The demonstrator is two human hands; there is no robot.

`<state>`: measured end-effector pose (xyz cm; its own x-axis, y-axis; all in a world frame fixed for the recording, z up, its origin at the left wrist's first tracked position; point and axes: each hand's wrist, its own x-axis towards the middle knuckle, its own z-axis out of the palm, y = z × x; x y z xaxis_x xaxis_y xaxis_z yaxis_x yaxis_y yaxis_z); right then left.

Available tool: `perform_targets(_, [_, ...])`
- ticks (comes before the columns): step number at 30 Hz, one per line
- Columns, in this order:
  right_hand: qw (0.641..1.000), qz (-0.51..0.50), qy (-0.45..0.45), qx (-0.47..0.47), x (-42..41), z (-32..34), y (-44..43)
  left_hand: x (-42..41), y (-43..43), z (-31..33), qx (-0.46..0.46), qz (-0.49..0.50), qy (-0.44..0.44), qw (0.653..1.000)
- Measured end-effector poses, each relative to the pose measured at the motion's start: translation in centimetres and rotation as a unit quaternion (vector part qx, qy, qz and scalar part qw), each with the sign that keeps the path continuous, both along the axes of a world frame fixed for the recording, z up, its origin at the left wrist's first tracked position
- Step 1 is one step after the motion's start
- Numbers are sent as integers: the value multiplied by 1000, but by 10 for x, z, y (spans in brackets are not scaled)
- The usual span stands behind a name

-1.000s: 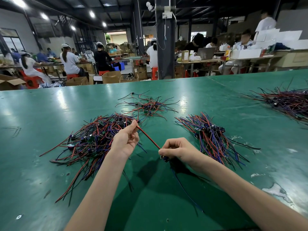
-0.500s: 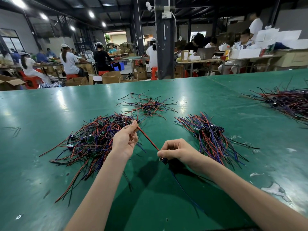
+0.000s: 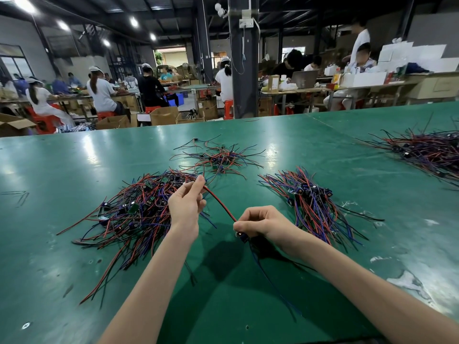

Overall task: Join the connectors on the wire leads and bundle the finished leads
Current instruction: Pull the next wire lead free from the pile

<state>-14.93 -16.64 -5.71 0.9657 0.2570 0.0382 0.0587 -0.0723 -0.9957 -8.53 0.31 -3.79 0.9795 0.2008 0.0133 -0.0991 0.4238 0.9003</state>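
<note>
My left hand [image 3: 186, 204] pinches the far end of a red wire lead [image 3: 221, 206] that stretches taut to my right hand [image 3: 264, 223]. My right hand grips the lead's other end at a small dark connector [image 3: 243, 236], and a blue wire [image 3: 268, 276] trails from it toward me across the green table [image 3: 74, 281]. A large loose pile of red, blue and black leads [image 3: 134, 209] lies left of my left hand. A tidier heap of leads with connectors [image 3: 311, 199] lies right of my right hand. A smaller scattered pile [image 3: 218, 160] sits farther back.
Another heap of leads [image 3: 427, 152] lies at the table's far right. Scuffed white patches [image 3: 407, 281] mark the table near my right forearm. Beyond the table's far edge stand cardboard boxes [image 3: 164, 115], a dark pillar [image 3: 242, 70] and several seated workers at other benches.
Both hands hold the same red lead almost unmoved. My right hand has shifted slightly toward me with the connector.
</note>
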Motion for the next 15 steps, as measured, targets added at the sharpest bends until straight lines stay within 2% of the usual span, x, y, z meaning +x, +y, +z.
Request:
perform_targets(2, [999,-22,0,23,2,1,1,-3,-5,-1,30,-33,-14,999])
perform_targets(7, [990,-93,32,104,8,3,1,-18,-28,-13,200,-141,-36,969])
perform_targets(9, [987,-106,31,115,9,2,-1,-23,-34,-17,218,-166,-53,960])
perform_targets(15, [991,-89,24,92,7,-1,0,-23,-33,-18,205,-139,-69,966])
